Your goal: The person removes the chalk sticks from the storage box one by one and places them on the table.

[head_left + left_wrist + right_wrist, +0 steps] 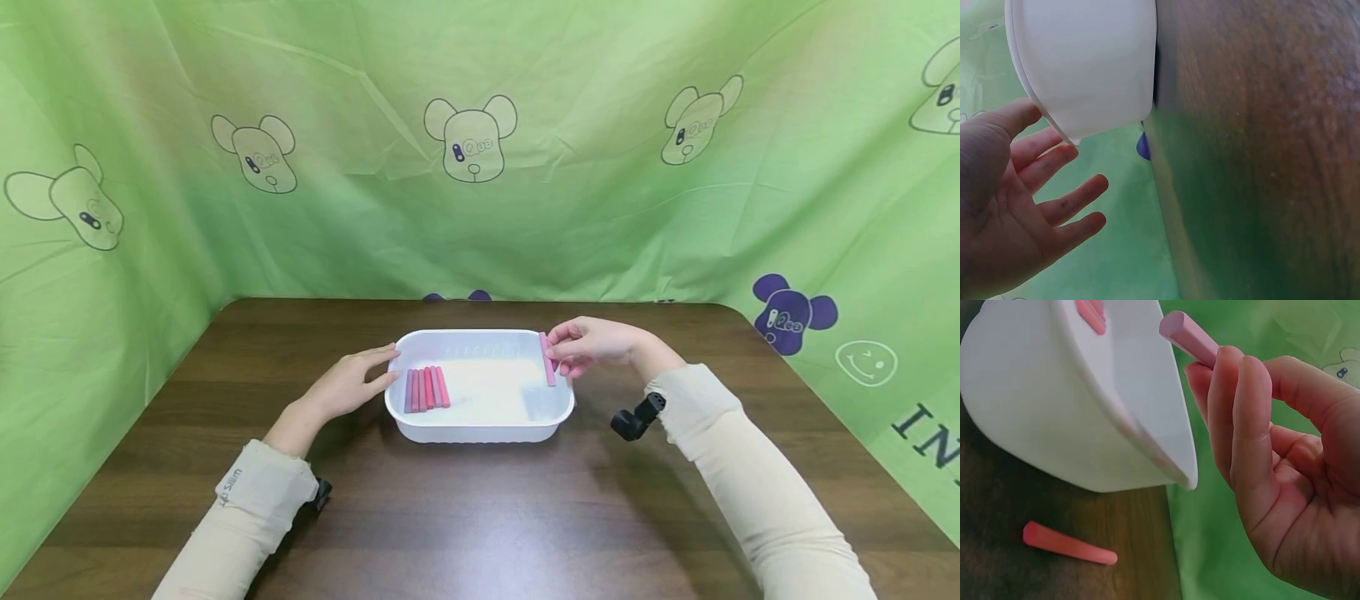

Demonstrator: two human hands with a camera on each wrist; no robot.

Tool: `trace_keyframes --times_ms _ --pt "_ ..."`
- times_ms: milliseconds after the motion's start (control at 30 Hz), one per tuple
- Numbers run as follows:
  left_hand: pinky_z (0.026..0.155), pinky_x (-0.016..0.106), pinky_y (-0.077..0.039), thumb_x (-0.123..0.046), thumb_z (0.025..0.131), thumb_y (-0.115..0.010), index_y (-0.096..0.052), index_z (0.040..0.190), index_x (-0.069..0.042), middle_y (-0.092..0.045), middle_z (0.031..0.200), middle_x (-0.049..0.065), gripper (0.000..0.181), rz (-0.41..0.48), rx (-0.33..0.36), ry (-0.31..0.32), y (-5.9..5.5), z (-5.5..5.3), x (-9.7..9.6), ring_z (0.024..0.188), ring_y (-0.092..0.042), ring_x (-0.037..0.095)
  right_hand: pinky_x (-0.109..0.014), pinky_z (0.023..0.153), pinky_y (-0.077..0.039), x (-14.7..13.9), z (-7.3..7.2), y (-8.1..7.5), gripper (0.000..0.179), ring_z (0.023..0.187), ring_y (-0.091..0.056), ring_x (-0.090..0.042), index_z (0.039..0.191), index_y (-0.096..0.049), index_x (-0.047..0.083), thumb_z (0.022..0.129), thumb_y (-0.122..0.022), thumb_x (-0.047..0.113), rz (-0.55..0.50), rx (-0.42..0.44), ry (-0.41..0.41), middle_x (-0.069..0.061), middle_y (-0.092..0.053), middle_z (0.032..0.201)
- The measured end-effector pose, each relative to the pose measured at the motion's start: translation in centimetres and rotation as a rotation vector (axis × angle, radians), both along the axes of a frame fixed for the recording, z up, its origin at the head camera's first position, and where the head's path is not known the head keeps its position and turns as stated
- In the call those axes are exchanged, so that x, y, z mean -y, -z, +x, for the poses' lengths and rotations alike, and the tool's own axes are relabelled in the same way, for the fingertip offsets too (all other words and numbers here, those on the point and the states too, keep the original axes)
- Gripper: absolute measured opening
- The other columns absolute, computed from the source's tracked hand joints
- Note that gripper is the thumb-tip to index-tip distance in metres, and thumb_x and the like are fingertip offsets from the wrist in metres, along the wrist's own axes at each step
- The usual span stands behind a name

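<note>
A white plastic tray [480,433] sits on the table. My right hand [600,343] pinches a pink chalk-like stick [1190,339] between thumb and fingers, over the tray's right end. In the tray's left part several pink, red and mauve sticks [426,390] lie side by side in a row. At the left end of the tray, my left hand [345,383] has its thumb and fingertips at the rim, the other fingers spread and fairly straight. Below the tray in the right wrist view, one coral-red stick [1069,544] lies on the wood.
The dark wooden table [480,517] spreads around the tray. A green curtain [480,225] printed with bear heads hangs behind it and along both sides. Black wrist cameras are on both sleeves, the right one [637,417] standing off beside the cuff.
</note>
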State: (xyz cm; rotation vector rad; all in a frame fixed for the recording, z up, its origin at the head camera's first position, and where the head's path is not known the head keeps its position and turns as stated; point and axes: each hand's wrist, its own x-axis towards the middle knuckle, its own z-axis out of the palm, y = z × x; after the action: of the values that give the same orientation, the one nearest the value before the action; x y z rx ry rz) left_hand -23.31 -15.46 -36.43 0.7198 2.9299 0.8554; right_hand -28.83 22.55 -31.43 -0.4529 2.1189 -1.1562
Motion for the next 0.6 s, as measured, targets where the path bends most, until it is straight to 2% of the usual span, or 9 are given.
trace_keyframes --times_ms 433,600 --pt "0.109 0.052 -0.034 -0.023 0.094 -0.054 -0.047 0.136 -0.002 -0.042 0.145 0.017 0.047 0.006 0.023 -0.006 -0.1 0.1 0.0 0.134 -0.039 0.036 -0.019 0.063 -0.054 -2.5 0.5 1.1 0.028 0.068 -0.059 -0.004 0.113 -0.047 -0.006 0.093 -0.053 0.013 -0.037 -0.021 0.065 0.002 -0.061 0.077" --pt "0.109 0.052 -0.034 -0.024 0.094 -0.055 -0.047 0.136 -0.003 -0.042 0.145 0.017 0.048 0.011 0.025 -0.009 -0.2 0.1 0.0 0.135 -0.039 0.035 -0.018 0.063 -0.054 -3.4 0.9 1.3 0.023 0.068 -0.058 -0.004 0.107 -0.048 -0.002 0.094 -0.053 0.016 -0.061 -0.028 0.066 0.003 -0.059 0.076"
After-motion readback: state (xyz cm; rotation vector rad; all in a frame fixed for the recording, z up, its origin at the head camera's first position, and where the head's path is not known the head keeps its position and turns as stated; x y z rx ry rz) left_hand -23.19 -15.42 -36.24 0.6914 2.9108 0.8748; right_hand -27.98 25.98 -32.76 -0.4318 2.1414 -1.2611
